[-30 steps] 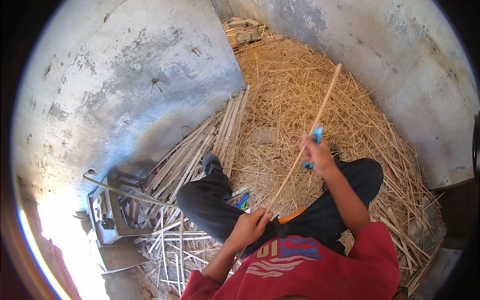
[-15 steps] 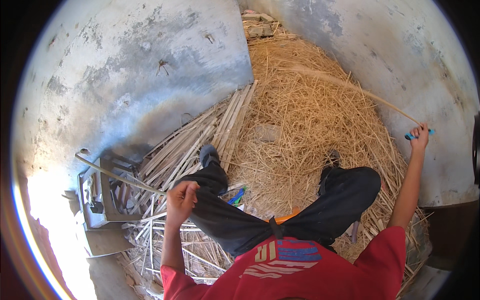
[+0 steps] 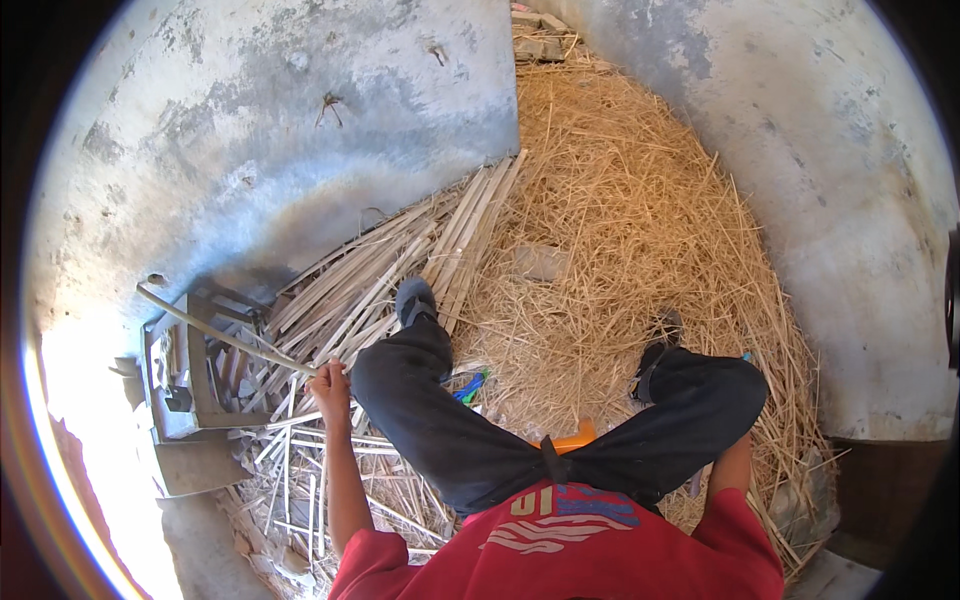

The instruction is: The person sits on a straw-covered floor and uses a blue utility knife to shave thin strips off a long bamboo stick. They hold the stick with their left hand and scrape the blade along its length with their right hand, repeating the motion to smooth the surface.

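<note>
My left hand (image 3: 328,388) is closed around the near end of a long, pale bamboo strip (image 3: 225,337), beside my left knee. The strip slants up and away to the left, over a small wooden frame (image 3: 205,418). On the other side, my right forearm (image 3: 732,466) runs up behind my bent right knee (image 3: 722,385), which hides the hand and its fingers. A small bit of blue (image 3: 747,356) peeks out at the edge of that knee; too little of it shows to name it.
Split strips (image 3: 400,255) lie piled by the left wall (image 3: 330,60). Straw-like shavings (image 3: 640,200) cover the floor ahead, around a flat brick (image 3: 540,262). Between my legs are an orange object (image 3: 575,437) and a blue and green item (image 3: 470,388).
My right hand, raised far right with a blue-handled tool and a strip end, has dropped behind my right knee. My left hand has moved slightly left, still gripping a strip.
</note>
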A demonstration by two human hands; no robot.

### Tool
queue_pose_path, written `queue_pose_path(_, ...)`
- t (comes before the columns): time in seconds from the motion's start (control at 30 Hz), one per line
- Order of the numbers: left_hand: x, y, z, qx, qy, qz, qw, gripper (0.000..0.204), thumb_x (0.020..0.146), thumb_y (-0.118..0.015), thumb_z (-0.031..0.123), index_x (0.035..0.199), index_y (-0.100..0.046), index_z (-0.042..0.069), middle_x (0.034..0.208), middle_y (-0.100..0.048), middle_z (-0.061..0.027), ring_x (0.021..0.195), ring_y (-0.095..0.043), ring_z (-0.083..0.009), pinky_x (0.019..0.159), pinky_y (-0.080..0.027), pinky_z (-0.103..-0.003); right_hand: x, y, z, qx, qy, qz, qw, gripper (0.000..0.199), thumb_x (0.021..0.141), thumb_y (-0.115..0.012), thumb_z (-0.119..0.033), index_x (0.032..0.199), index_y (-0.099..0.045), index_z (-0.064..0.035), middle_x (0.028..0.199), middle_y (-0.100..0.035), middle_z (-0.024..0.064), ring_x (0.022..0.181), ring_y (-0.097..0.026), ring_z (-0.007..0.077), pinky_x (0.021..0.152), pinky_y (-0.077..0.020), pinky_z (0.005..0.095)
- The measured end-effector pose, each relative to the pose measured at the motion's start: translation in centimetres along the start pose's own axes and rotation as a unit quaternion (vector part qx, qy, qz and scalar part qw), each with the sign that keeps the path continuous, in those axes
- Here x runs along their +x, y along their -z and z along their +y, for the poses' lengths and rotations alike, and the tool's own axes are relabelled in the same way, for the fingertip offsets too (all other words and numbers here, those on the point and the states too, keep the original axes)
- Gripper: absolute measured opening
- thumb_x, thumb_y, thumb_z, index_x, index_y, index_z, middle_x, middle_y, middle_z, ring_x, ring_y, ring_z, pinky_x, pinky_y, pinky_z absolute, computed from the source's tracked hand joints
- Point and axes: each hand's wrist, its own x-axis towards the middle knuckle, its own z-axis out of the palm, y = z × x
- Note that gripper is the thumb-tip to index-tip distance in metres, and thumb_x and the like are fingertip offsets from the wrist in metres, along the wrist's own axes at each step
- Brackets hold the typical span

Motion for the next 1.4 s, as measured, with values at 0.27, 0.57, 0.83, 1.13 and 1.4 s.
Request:
queue_pose_path(0.27,2.5,-1.7,-23.0,-0.045,0.135,-0.036,0.989,0.023,0.088,-0.063,0.021,0.089,-0.065,-0.001,0.074,-0.065,-0.0086,0.07,-0.061,-0.0172,0.065,-0.047,-0.031,-8.9,0.3,0.8,-0.225,-0.15,0.159,0.949,0.035,0.093,-0.061,-0.037,0.098,-0.061,-0.0023,0.069,-0.051,-0.0011,0.059,-0.049,0.0068,0.052,-0.0396,0.0228)
queue_pose_path(0.57,1.4,-6.0,-33.4,0.234,0.152,-0.052,0.959,0.046,0.078,-0.068,0.019,0.118,-0.053,0.002,0.109,-0.061,-0.0232,0.105,-0.058,-0.0383,0.089,-0.047,-0.046,-13.4,0.6,-0.9,-0.302,-0.177,0.199,0.915,0.034,0.093,-0.061,-0.036,0.098,-0.061,-0.0022,0.07,-0.051,-0.0009,0.06,-0.049,0.007,0.053,-0.0398,0.023)
queue_pose_path(0.83,6.1,-8.0,-23.9,0.377,0.051,-0.05,0.923,0.056,0.081,-0.061,0.012,0.134,-0.043,0.004,0.133,-0.046,-0.0251,0.125,-0.042,-0.0419,0.104,-0.036,-0.048,-13.6,-1.2,-1.5,-0.342,-0.187,0.211,0.896,0.034,0.093,-0.061,-0.036,0.098,-0.061,-0.0022,0.071,-0.052,-0.0007,0.061,-0.049,0.0071,0.053,-0.0401,0.0232)
queue_pose_path(1.13,15.5,-11.7,-25.3,0.429,0.056,-0.119,0.894,0.062,0.08,-0.057,0.004,0.139,-0.043,0.019,0.143,-0.041,-0.0157,0.133,-0.038,-0.0345,0.109,-0.026,-0.058,-13.1,-4.0,-2.7,-0.383,-0.198,0.22,0.875,0.034,0.093,-0.062,-0.036,0.098,-0.061,-0.0021,0.072,-0.052,-0.0006,0.061,-0.049,0.0072,0.054,-0.0403,0.0234)
queue_pose_path(1.4,18.4,-12.8,-23.7,0.513,0.065,-0.147,0.843,0.033,0.081,-0.07,0.023,0.114,-0.061,0.021,0.122,-0.056,-0.0061,0.124,-0.046,-0.028,0.106,-0.024,-0.062,-13.9,-3.3,-3.1,-0.4,-0.207,0.231,0.862,0.034,0.093,-0.062,-0.035,0.098,-0.061,-0.0021,0.072,-0.053,-0.0004,0.062,-0.049,0.0074,0.055,-0.0405,0.0236)
